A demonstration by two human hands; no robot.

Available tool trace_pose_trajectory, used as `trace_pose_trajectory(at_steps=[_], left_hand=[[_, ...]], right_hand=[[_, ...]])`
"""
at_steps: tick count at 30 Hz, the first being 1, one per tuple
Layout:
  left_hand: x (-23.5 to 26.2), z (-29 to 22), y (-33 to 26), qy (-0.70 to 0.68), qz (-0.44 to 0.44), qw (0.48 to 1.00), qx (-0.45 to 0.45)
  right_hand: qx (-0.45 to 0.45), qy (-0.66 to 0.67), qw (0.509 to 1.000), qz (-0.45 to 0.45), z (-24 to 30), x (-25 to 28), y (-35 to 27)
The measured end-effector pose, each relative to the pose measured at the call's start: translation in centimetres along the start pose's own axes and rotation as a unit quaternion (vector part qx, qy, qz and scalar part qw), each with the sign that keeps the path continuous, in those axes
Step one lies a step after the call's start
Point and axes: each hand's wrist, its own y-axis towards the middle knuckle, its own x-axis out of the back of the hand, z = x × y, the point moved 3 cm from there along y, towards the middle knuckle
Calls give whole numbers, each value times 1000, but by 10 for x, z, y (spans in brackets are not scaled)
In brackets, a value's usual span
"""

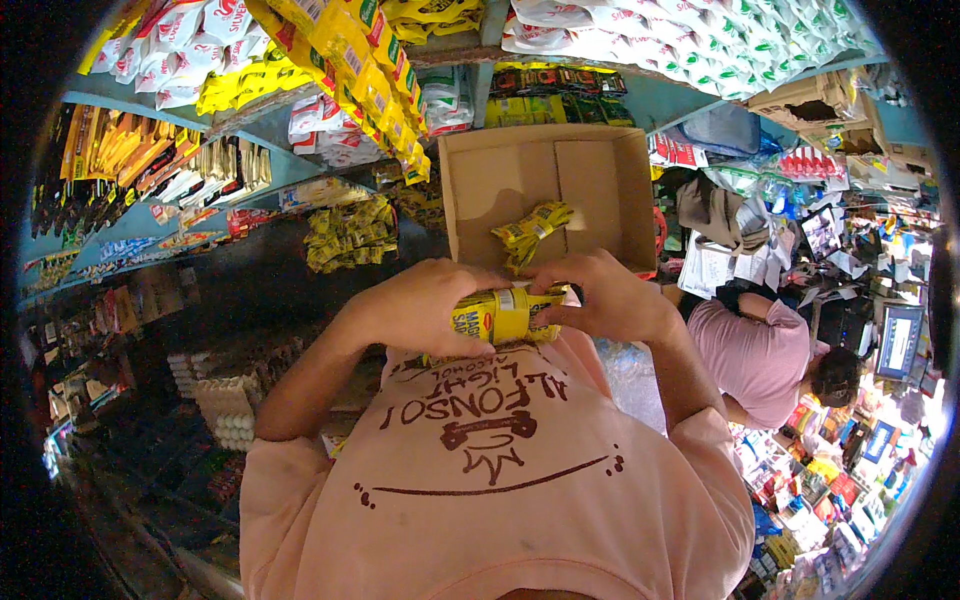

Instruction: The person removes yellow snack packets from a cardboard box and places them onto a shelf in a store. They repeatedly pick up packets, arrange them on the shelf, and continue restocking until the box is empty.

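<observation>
Close in front of my chest, my left hand (415, 308) and my right hand (608, 297) hold a bundle of yellow sachets (500, 318) between them. My left fingers curl round its left end, the thumb along the lower side. Thumb and fingers of my right hand close on its right end. Just beyond my hands stands an open cardboard box (500, 165). Inside it lies another, smaller-looking bundle of yellow sachets (535, 232), near the box's front side. My hands partly hide the box's front edge.
Strips of yellow sachets (350, 70) hang at the upper left. Shelves hold white-and-green packets (690, 45) and brown-and-yellow packets (120, 160). Egg trays (225, 415) are stacked at left. On the right, a person in pink (750, 350) bends beside a screen (900, 340).
</observation>
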Motion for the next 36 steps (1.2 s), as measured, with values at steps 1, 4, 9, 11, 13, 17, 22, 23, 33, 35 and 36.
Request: trace_pose_trajectory(at_steps=[1,4,9,11,13,17,22,23,33,35,36], left_hand=[[1,-1,0,-5,-3,1000,-4],[1,0,-1,-17,-11,1000,-16],[-2,7,0,-41,-5,998,-39],[-4,12,-1,-60,-18,996,-56],[-4,14,-1,-75,-18,995,-59],[-3,20,-3,-84,-6,996,-27],[-1,20,-9,-118,-52,990,54],[-2,20,-12,-137,-100,984,61],[-32,34,-36,-401,-227,887,-45],[-36,41,-35,-427,-250,867,-62],[-37,43,-39,-369,-265,890,-39]], right_hand=[[10,5,1000,-9,-2,-1,0],[-12,20,1000,-20,-7,-6,0],[-18,-31,999,-32,-5,0,-7],[-20,-48,998,-21,-4,4,-7],[-29,-74,997,-6,-1,7,-7],[-12,-67,997,27,-4,8,-9],[-7,-11,999,35,-12,9,-11],[-26,24,999,31,-14,9,-14],[-80,62,995,7,-17,-28,-17],[-89,47,995,18,-16,-28,-15],[-91,45,995,23,-14,-26,-15]])
